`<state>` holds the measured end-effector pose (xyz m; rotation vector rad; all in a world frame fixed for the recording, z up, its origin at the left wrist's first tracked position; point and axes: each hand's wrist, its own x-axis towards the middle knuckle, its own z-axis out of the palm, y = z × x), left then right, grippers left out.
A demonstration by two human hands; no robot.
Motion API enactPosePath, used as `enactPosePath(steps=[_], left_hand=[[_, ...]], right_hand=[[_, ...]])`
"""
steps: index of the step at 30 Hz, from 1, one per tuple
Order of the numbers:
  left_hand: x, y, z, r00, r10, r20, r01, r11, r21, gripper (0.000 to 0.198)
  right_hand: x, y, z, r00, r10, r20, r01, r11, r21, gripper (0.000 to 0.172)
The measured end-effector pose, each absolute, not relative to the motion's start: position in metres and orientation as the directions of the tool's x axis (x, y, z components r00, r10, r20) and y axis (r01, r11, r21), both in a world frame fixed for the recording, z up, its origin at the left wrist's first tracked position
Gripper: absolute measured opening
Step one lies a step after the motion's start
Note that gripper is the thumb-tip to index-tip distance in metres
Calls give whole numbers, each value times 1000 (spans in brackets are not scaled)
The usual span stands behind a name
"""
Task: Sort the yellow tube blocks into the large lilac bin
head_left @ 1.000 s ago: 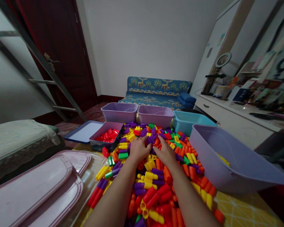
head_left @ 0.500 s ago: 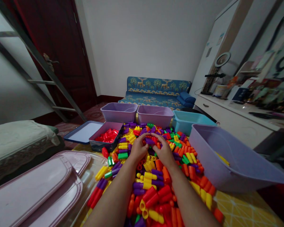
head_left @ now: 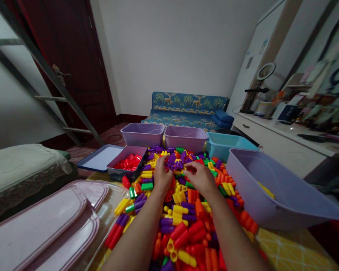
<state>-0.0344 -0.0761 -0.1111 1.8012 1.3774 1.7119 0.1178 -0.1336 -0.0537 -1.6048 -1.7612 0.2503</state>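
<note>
A wide heap of plastic pieces in red, yellow, purple, green and orange (head_left: 183, 237) covers the middle of the table. My left hand (head_left: 163, 175) rests at the far part of the heap, fingers stretched forward and thumb apart, with nothing held. Between the two hands lies a cluster of purple pieces (head_left: 175, 162). My right hand (head_left: 199, 177) is just right of that cluster, its fingers curled and thumb and forefinger close together; whether a small piece is between them is not clear.
Two purple bins (head_left: 142, 135) (head_left: 185, 138) and a turquoise bin (head_left: 228, 145) line the back. A large lilac bin (head_left: 271, 203) stands right. At left are a tin of red pieces (head_left: 127, 162), its lid (head_left: 100, 158) and pink lids (head_left: 42, 226).
My hands have moved apart, the right one to the right and the left slightly left. The purple pieces that were between their fingertips now lie in the cluster.
</note>
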Motion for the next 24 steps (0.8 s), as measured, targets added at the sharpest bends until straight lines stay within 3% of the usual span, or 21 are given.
enactPosePath(steps=[4,7,9,11,13,17,20,24], left_hand=[[-34,-76,-112,-127,812,570,437,-470,767,43],[-33,-76,-112,-135,852,507,384,-427,819,35],[-32,-78,-110,-133,878,461,321,-401,858,27],[-31,-80,-106,-114,892,437,272,-395,877,20],[-30,-83,-102,-80,899,430,250,-399,882,19],[-28,-87,-100,25,906,422,164,-420,892,27],[-26,-86,-102,83,897,434,93,-440,893,36],[-25,-84,-103,60,890,451,39,-454,890,40]], right_hand=[[118,-146,-39,-172,968,183,910,227,-347,32],[111,-146,-46,-166,963,214,946,217,-240,37],[105,-141,-54,-109,960,259,957,172,-235,34],[101,-135,-62,-23,953,301,936,126,-327,30],[99,-129,-69,94,939,331,848,99,-520,28],[101,-118,-78,253,905,341,453,200,-869,30],[103,-113,-83,257,912,321,200,274,-941,35],[103,-110,-87,251,914,320,122,298,-947,37]])
